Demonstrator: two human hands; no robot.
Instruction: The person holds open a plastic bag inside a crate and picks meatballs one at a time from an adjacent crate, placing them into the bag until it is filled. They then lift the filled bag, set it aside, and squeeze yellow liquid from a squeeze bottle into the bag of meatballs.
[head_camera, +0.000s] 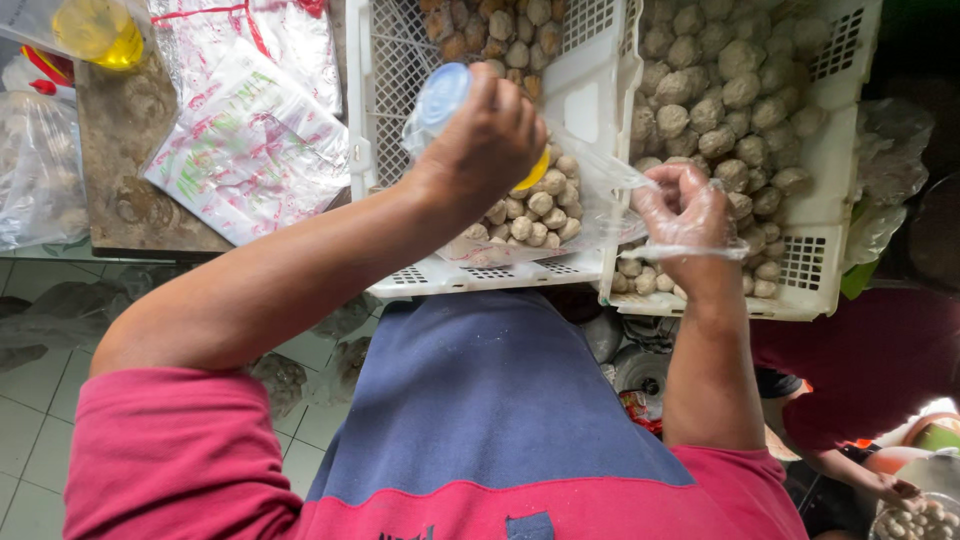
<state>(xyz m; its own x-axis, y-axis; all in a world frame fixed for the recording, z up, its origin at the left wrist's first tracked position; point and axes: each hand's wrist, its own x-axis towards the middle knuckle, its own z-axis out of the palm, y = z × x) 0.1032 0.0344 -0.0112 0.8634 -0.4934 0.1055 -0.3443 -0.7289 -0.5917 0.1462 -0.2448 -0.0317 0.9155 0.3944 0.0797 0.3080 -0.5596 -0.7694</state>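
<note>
Left hand (480, 140) grips bottle (445, 100); gloved right hand (690, 210) apparently pinches bag (590, 190)

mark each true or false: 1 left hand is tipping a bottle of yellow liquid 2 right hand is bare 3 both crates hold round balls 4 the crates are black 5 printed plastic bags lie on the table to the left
1. True: the left hand holds a clear bottle with yellow liquid, tipped over toward a clear plastic bag.
2. False: the right hand wears a thin clear plastic glove and holds the bag.
3. True: the left crate and the right crate both hold pale round balls.
4. False: both crates are white with perforated walls.
5. True: printed plastic bags lie on the brown table.
</note>
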